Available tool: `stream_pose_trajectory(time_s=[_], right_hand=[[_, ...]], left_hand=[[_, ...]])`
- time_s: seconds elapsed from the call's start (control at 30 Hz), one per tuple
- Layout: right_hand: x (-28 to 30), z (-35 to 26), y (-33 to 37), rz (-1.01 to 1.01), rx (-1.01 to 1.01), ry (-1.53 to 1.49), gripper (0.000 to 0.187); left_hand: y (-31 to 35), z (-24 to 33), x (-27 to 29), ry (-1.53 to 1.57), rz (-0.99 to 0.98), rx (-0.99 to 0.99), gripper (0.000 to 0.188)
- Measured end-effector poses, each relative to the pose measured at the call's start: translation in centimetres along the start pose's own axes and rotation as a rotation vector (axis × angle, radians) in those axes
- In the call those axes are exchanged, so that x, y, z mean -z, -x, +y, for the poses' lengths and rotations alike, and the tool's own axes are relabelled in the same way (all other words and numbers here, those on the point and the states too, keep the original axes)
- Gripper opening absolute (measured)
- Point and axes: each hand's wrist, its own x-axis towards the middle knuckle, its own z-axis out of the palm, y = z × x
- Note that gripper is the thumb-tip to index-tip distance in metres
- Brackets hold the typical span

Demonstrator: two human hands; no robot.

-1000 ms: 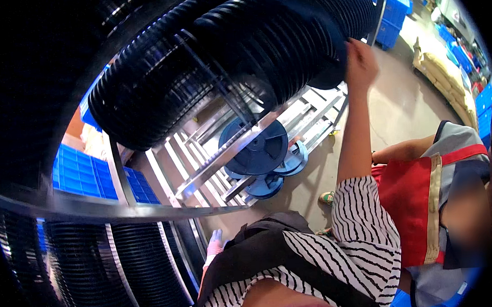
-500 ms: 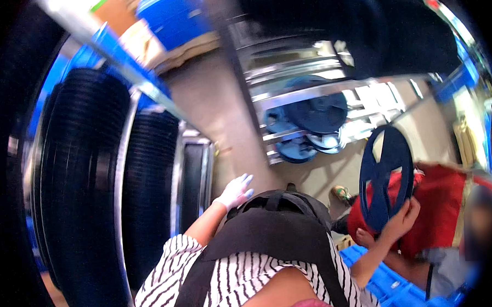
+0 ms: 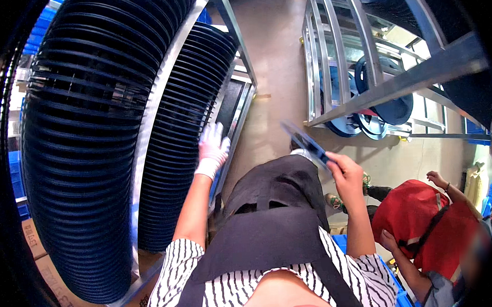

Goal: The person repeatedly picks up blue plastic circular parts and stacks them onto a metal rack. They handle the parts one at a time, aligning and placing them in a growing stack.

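Observation:
In a white glove, my left hand point(image 3: 213, 150) is against the inner row of dark round discs point(image 3: 180, 118) on the left rack, fingers stretched out and apart. My bare right hand point(image 3: 347, 174) grips a thin dark blue reel disc point(image 3: 307, 142) by its near edge. The disc appears almost edge-on in front of my black apron and is smeared by motion. A longer row of the same dark discs point(image 3: 91, 138) stands packed on edge further left, beyond a pale metal rail point(image 3: 146, 122).
On the right is a metal rack point(image 3: 397, 89) with several loose blue reel discs point(image 3: 395, 106) low in it. A co-worker in a red apron point(image 3: 410, 212) is close at my right, beside blue crates point(image 3: 397, 281). Cardboard boxes point(image 3: 57, 282) lie under the left rack.
My view has swung toward the left rack. My left hand has come to the inner disc row. The right hand has brought the reel disc from beside the co-worker to in front of me.

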Motion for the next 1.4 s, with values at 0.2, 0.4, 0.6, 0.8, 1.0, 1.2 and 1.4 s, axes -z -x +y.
stream_pose_trajectory(time_s=[0.2,0.4,0.6,0.8,1.0,1.2,1.4], right_hand=[[-5.3,4.4,-6.6,0.331,0.004,-0.637,0.024],[-8.2,5.3,-15.1,0.293,0.094,-1.019,0.032],[-7.1,7.7,-21.6,0.263,0.091,-1.09,0.022],[-8.1,7.5,-25.7,0.248,0.15,-1.162,0.023],[-7.6,8.1,-28.9,0.07,0.314,-1.125,0.027],[-9.4,7.2,-29.8,0.128,0.329,-1.03,0.033],[-13.7,-0.7,-31.4,-0.026,0.637,-0.634,0.024]], left_hand=[[-13.6,0.3,8.8,-0.23,0.365,-0.045,0.06],[-22.6,-1.5,8.3,-0.587,0.304,0.058,0.072],[-22.6,0.3,8.5,-0.645,0.269,0.052,0.065],[-21.8,0.4,8.2,-0.61,0.358,0.007,0.06],[-21.9,0.4,7.9,-0.607,0.377,-0.008,0.059],[-21.2,1.0,8.9,-0.628,0.394,-0.035,0.059],[-21.3,0.6,8.6,-0.707,0.366,0.012,0.059]])
